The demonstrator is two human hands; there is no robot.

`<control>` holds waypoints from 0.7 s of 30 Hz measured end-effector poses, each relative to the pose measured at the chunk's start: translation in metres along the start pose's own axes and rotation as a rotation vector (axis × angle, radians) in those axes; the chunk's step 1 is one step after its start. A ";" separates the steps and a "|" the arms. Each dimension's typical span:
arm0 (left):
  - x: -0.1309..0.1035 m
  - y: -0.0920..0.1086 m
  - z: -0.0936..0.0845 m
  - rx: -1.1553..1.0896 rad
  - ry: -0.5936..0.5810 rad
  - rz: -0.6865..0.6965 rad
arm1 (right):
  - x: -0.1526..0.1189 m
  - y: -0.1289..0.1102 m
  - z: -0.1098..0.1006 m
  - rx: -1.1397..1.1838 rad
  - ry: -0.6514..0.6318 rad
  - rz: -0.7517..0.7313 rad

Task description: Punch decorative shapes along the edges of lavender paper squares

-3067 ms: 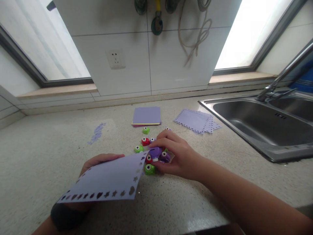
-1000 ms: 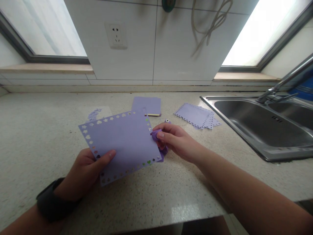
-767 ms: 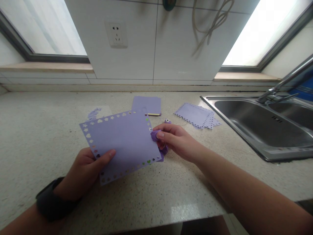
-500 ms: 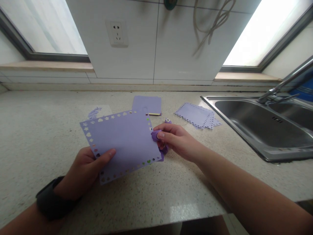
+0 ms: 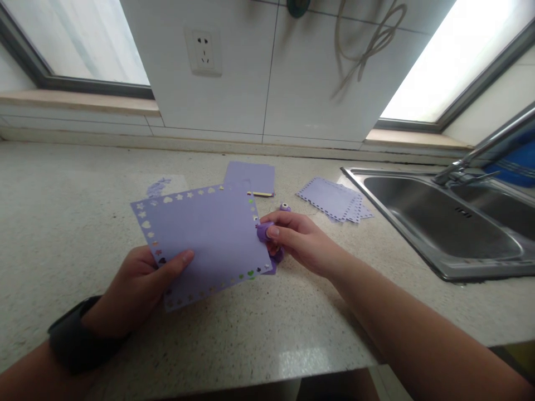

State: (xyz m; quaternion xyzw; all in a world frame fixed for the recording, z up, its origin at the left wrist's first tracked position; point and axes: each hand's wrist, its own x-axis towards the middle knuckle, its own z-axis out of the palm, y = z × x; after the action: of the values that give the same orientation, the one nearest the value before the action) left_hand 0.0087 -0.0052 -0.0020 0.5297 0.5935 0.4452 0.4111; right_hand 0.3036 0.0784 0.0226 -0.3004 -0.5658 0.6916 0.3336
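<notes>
My left hand grips a lavender sheet of paper by its lower left edge, thumb on top. Small shapes such as hearts and stars are punched along the sheet's border. At the sheet's right edge, my right hand is closed on a small purple craft punch, pinched between thumb and fingers. The punch sits over the paper's edge. Behind that hand stands another purple punch, and more purple pieces show partly below the fingers, largely hidden by hand and paper.
Plain lavender paper lies behind the held sheet. Several punched sheets are fanned out at right, beside the steel sink with its tap. Lavender paper scraps lie at back left. A socket is on the wall.
The view has shifted slightly. Both hands keep their hold on the paper and the punch, with little visible movement between them.
</notes>
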 end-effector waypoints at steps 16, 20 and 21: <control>0.001 -0.003 -0.001 -0.237 -0.083 -0.124 | -0.001 0.002 -0.003 -0.011 -0.014 0.013; 0.001 -0.006 -0.002 -0.232 -0.092 -0.131 | -0.001 0.001 -0.002 -0.003 -0.007 0.016; 0.001 -0.006 -0.002 -0.235 -0.089 -0.132 | -0.001 0.001 -0.002 -0.002 -0.005 0.016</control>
State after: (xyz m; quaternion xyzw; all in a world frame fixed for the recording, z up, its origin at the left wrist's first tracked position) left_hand 0.0050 -0.0049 -0.0067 0.4570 0.5520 0.4595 0.5247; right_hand 0.3054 0.0790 0.0215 -0.3035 -0.5650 0.6943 0.3266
